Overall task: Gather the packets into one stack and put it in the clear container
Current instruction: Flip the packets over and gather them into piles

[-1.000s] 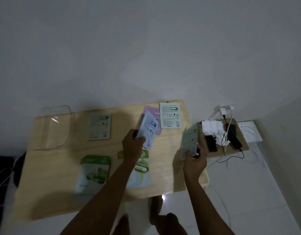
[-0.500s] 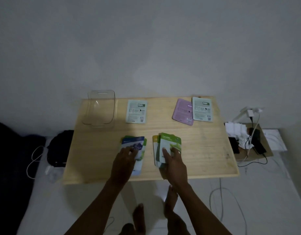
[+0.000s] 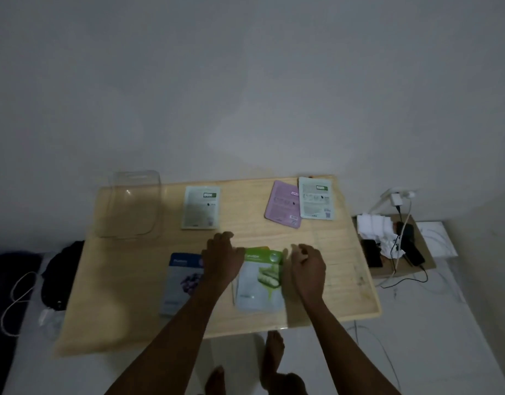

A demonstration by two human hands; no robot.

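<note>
A green-topped packet (image 3: 261, 280) lies near the front of the wooden table (image 3: 331, 252), on top of at least one other packet whose edge shows at its left. My left hand (image 3: 221, 256) hovers at its upper left corner, fingers apart, holding nothing. My right hand (image 3: 308, 265) hovers just right of it, fingers loosely curled and empty. A blue packet (image 3: 181, 282) lies to the left, partly under my left forearm. At the back lie a pale green packet (image 3: 200, 207), a pink packet (image 3: 284, 203) and another pale packet (image 3: 316, 201). The clear container (image 3: 131, 205) stands at the back left.
A small side stand (image 3: 428, 263) right of the table carries phones, chargers, cables and crumpled paper. A black bag (image 3: 62, 276) and a white cable lie on the floor at the left. My bare feet show below the table's front edge.
Both hands have let go of the packets they pressed down. The green packet now lies alone between them, and my left hand has moved right, off the blue packet.
</note>
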